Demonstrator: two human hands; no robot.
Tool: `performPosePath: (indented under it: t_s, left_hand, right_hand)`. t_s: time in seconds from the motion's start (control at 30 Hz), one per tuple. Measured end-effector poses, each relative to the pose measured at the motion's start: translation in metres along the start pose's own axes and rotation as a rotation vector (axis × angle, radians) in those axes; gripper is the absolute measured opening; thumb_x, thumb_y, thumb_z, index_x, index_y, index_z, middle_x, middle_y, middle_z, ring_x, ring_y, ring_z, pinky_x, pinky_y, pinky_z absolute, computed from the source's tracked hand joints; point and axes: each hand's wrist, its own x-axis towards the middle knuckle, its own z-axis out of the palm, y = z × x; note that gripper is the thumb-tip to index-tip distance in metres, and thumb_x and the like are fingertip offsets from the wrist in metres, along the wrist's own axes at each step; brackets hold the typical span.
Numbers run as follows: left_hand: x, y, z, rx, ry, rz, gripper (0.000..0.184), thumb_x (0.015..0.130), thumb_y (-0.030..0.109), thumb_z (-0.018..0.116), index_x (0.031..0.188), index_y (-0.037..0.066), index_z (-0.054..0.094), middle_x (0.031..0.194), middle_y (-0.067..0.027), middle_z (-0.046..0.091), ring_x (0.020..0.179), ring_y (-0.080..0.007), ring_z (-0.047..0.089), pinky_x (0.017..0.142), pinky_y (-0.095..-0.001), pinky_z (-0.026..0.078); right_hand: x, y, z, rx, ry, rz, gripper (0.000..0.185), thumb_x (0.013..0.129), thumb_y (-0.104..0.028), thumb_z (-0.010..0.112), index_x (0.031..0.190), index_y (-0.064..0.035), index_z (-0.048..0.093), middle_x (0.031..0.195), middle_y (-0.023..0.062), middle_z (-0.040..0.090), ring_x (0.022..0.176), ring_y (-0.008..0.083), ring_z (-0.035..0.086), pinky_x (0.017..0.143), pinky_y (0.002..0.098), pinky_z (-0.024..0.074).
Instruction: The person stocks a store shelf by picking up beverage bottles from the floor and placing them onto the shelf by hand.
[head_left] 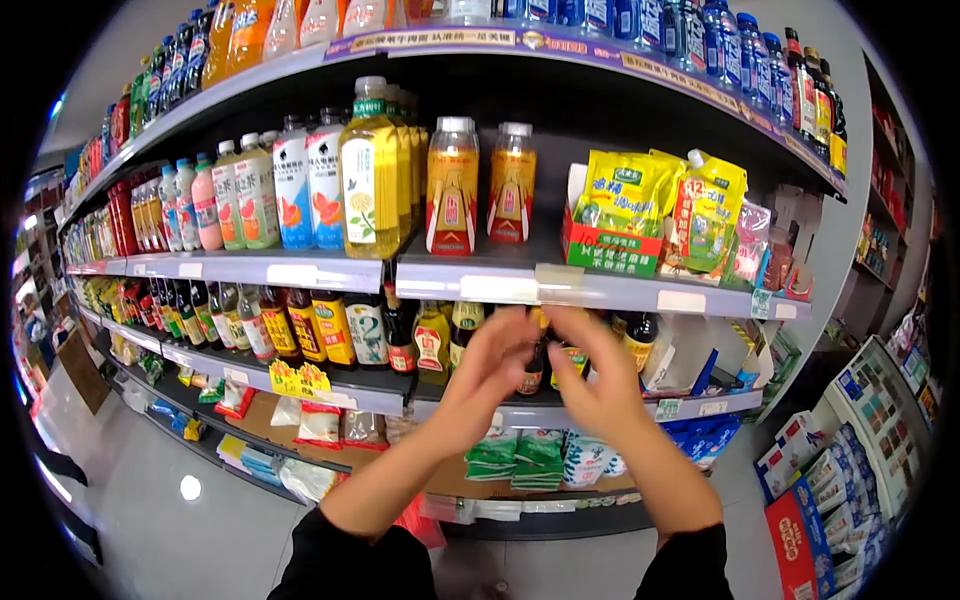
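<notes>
My left hand [492, 362] and my right hand [597, 372] are raised close together in front of the lower bottle shelf, just under the price rail [490, 290]. Both are blurred by motion, with fingers pointing up and inward, and nothing can be made out in either. Dark sauce bottles stand behind them. Above, on the middle shelf, are two red and gold bottles [453, 185], a large yellow bottle [370, 180] to their left and yellow pouches [620, 195] in a red and green box to their right.
Blue-labelled bottles [640, 22] line the top shelf. Drinks [290, 190] fill the middle shelf at left. Green packets [538, 458] lie on the bottom shelf. A red and blue carton [798, 538] stands at lower right beside a display rack [885, 410]. Grey floor [190, 530] shows at lower left.
</notes>
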Motion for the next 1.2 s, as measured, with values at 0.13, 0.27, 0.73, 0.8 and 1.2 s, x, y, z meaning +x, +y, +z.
performPosePath:
  t_s: [0.13, 0.27, 0.73, 0.8, 1.2]
  left_hand:
    - [-0.110, -0.076, -0.028, 0.116, -0.086, -0.416, 0.024, 0.089, 0.010, 0.047, 0.110, -0.001, 0.050, 0.106, -0.0072, 0.054, 0.103, -0.0161, 0.051, 0.091, -0.0303, 0.039]
    - [-0.213, -0.177, -0.035, -0.079, 0.088, -0.881, 0.023, 0.090, 0.014, 0.049, 0.105, -0.001, 0.054, 0.098, -0.0079, 0.058, 0.094, -0.0170, 0.056, 0.085, -0.0304, 0.045]
    - [-0.423, -0.323, 0.017, 0.107, 0.555, -1.473, 0.027, 0.082, 0.032, 0.050, 0.087, 0.008, 0.061, 0.073, -0.0022, 0.054, 0.056, -0.0129, 0.046, 0.051, -0.0278, 0.040]
    - [-0.443, -0.326, 0.017, 0.160, 0.475, -1.529, 0.038, 0.079, 0.036, 0.055, 0.106, 0.009, 0.056, 0.102, -0.0040, 0.055, 0.092, -0.0168, 0.050, 0.073, -0.0359, 0.044]
    - [-0.475, -0.299, 0.045, 0.106, 0.130, -1.752, 0.044, 0.090, 0.029, 0.037, 0.131, 0.013, 0.041, 0.130, -0.0109, 0.044, 0.115, -0.0235, 0.043, 0.091, -0.0388, 0.037]
  right_hand:
    - [-0.116, 0.020, -0.004, 0.096, -0.340, 0.231, 0.019, 0.078, -0.007, 0.062, 0.097, -0.0029, 0.060, 0.089, 0.0155, 0.063, 0.079, 0.0278, 0.063, 0.070, 0.0328, 0.0498]
    - [-0.258, 0.088, 0.017, 0.214, -0.403, 0.793, 0.018, 0.080, -0.009, 0.061, 0.096, -0.0013, 0.060, 0.085, 0.0090, 0.064, 0.074, 0.0151, 0.061, 0.068, 0.0277, 0.0487]
    - [-0.517, 0.133, 0.078, 0.143, -0.534, 1.263, 0.034, 0.075, -0.019, 0.065, 0.105, -0.0036, 0.058, 0.089, 0.0115, 0.062, 0.081, 0.0198, 0.059, 0.072, 0.0306, 0.0470]
    - [-0.532, 0.127, 0.093, 0.121, -0.571, 1.301, 0.041, 0.074, -0.021, 0.067, 0.110, -0.0046, 0.056, 0.093, 0.0124, 0.061, 0.084, 0.0218, 0.059, 0.074, 0.0319, 0.0472]
    - [-0.609, 0.109, 0.202, -0.213, -0.902, 1.141, 0.063, 0.064, -0.013, 0.074, 0.120, -0.0100, 0.047, 0.118, 0.0204, 0.048, 0.106, 0.0350, 0.050, 0.088, 0.0369, 0.0435]
